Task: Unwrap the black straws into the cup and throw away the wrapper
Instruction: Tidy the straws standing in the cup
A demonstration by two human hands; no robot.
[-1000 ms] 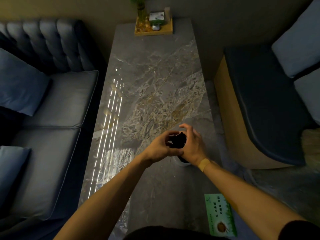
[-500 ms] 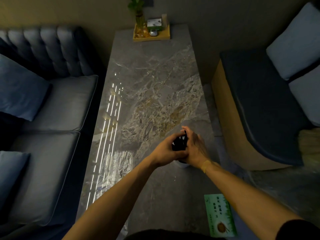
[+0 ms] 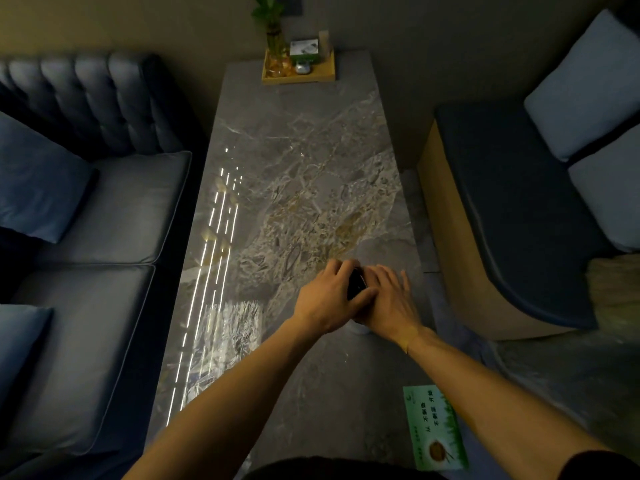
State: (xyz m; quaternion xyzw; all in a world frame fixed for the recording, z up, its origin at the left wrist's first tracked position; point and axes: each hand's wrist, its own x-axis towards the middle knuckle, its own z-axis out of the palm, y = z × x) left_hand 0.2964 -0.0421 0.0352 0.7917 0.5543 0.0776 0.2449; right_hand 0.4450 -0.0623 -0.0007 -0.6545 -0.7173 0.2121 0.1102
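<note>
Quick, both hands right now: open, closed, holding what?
Left hand: fingers curled around the bundle of black plastic straws.
Right hand: fingers straight, pressed against the bundle's other side; open.

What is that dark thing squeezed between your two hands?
Head view: the black straws sit between the left hand and right hand, over a pale cup.
</note>
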